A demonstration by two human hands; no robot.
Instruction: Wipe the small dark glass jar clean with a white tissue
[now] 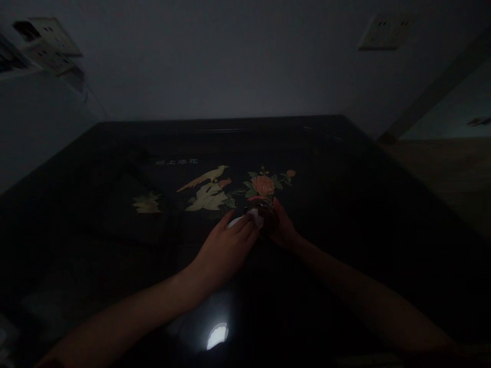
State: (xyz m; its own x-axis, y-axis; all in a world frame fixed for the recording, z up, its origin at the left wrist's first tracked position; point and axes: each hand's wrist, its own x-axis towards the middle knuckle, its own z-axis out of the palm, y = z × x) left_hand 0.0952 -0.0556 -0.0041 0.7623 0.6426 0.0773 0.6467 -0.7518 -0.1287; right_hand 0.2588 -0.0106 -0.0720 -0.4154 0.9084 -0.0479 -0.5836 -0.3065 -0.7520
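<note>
Near the middle of a dark glossy tabletop [307, 286], my right hand [283, 225] is wrapped round the side of a dark, shiny-rimmed object [269, 217], roughly round. Its exact kind is lost in the dim light. My left hand [230, 240] has its fingers closed on a white tissue or cloth [256, 216], pressed against the near left part of that object. Parts of the white piece are hidden under my fingers. Just beyond my hands, the tabletop carries a picture of an orange flower [263, 185] and a pale bird [209, 176].
A grey wall [230, 61] rises behind the table's far edge. Sockets are on the wall at the upper right [387, 31] and upper left [53, 36]. A bright light reflection [218, 335] shows on the tabletop close to me. The room is very dark.
</note>
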